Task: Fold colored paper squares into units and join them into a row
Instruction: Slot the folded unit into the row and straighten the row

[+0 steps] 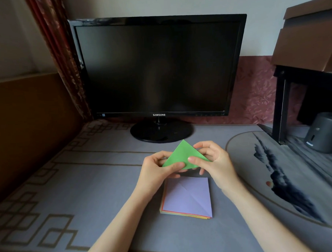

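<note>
Green paper triangle (183,155), one folded square, is up off the desk between my two hands, its point turned away from me. Under everything lies the grey desk mat (106,177), with a tan line pattern on its left and an ink-wash landscape on its right. At the back of it stands the black Samsung monitor (159,65), screen dark, on a round foot. A patterned red curtain (59,54) hangs beside its left edge. To the right, brown cardboard boxes (307,43) sit on a black stand (282,103), and a grey cylindrical device (323,133) stands on the mat beside its leg. Just below my hands lies the stack of paper squares (188,198): a lilac sheet on top with a diagonal crease, and red, yellow and green edges showing beneath. My left hand (155,169) pinches the triangle's lower left part, thumb on the front face, fingers behind. My right hand (215,160) pinches the right side the same way, thumb pressed on the front near the bottom edge.
</note>
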Demonstrator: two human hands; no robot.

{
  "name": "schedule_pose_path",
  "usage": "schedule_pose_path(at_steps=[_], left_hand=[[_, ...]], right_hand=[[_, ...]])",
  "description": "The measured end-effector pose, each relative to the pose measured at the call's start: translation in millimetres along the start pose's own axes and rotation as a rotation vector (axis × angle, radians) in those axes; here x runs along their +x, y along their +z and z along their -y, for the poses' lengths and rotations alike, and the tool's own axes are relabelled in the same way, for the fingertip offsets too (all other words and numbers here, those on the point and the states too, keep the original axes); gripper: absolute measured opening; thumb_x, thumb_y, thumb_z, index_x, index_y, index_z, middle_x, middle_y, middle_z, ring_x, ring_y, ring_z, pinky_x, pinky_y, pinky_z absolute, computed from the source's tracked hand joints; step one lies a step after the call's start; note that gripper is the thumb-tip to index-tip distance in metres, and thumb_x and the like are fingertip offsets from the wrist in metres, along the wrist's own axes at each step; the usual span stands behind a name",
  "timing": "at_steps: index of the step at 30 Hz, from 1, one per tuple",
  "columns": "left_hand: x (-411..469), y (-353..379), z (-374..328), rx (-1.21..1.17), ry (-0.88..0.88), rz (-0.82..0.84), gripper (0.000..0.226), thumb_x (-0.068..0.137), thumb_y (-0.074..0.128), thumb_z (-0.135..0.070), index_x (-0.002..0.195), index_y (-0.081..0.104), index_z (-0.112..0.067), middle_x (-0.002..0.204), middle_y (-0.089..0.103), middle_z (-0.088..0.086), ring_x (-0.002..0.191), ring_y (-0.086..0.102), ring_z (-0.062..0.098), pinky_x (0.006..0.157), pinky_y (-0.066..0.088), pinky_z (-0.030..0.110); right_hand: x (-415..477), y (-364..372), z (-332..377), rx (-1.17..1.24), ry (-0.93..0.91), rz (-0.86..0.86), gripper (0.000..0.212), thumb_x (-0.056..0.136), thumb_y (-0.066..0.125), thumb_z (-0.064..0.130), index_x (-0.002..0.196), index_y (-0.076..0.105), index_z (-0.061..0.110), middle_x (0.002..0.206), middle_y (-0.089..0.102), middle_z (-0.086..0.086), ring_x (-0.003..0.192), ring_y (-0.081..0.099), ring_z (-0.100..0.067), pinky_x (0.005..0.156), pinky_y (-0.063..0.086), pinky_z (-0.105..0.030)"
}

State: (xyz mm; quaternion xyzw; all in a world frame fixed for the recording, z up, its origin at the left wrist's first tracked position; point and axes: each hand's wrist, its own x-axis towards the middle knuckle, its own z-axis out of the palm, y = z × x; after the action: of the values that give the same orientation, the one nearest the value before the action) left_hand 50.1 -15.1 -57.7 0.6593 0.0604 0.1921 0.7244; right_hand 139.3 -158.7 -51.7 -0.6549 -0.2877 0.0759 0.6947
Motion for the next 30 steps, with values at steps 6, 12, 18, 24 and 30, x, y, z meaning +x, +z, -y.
schedule_pose_path(at_steps=[6, 12, 18, 24, 30], left_hand=[[0.9, 0.9, 1.1, -0.007, 0.012, -0.015, 0.018, 0.075, 0.073, 0.003, 0.089, 0.066, -0.005, 0.079, 0.075, 0.006, 0.070, 0.073, 0.021, 0.057, 0.056, 0.022], [0.1, 0.6, 2.8, 0.041, 0.028, -0.023, 0.018, 0.074, 0.075, 0.003, 0.088, 0.067, -0.003, 0.079, 0.074, 0.006, 0.070, 0.073, 0.020, 0.061, 0.057, 0.023], [0.6, 0.5, 2.7, 0.067, 0.033, -0.047, 0.021, 0.069, 0.079, 0.003, 0.086, 0.068, -0.003, 0.078, 0.074, 0.007, 0.069, 0.072, 0.019, 0.062, 0.057, 0.023], [1.9, 1.8, 1.1, -0.012, 0.061, -0.095, 0.019, 0.070, 0.076, 0.005, 0.085, 0.067, -0.003, 0.072, 0.072, 0.001, 0.066, 0.070, 0.015, 0.062, 0.057, 0.022], [1.9, 3.7, 3.8, -0.002, 0.084, -0.117, 0.015, 0.071, 0.076, 0.004, 0.082, 0.068, -0.003, 0.072, 0.071, 0.002, 0.066, 0.069, 0.012, 0.062, 0.056, 0.020]], right_hand=[[-0.2, -1.3, 2.9, 0.024, 0.024, -0.006, 0.023, 0.075, 0.071, -0.006, 0.090, 0.061, 0.009, 0.077, 0.064, -0.014, 0.059, 0.064, -0.012, 0.044, 0.045, -0.022], [-2.0, 0.6, 4.2, 0.017, 0.027, 0.006, 0.023, 0.075, 0.071, -0.006, 0.088, 0.061, 0.011, 0.075, 0.064, -0.011, 0.062, 0.065, -0.010, 0.048, 0.048, -0.022], [-3.1, 1.7, 5.9, 0.003, 0.059, 0.030, 0.027, 0.074, 0.073, -0.001, 0.095, 0.062, 0.012, 0.080, 0.068, -0.009, 0.063, 0.066, -0.012, 0.048, 0.048, -0.024], [-5.1, 0.2, 8.0, -0.037, 0.199, 0.140, 0.015, 0.076, 0.074, 0.007, 0.090, 0.068, 0.007, 0.074, 0.072, -0.003, 0.059, 0.061, -0.012, 0.048, 0.041, -0.022], [-4.8, 4.3, 3.5, -0.032, 0.200, 0.099, 0.007, 0.078, 0.071, 0.005, 0.073, 0.067, 0.006, 0.048, 0.058, 0.007, 0.043, 0.047, -0.004, 0.041, 0.035, -0.017]])
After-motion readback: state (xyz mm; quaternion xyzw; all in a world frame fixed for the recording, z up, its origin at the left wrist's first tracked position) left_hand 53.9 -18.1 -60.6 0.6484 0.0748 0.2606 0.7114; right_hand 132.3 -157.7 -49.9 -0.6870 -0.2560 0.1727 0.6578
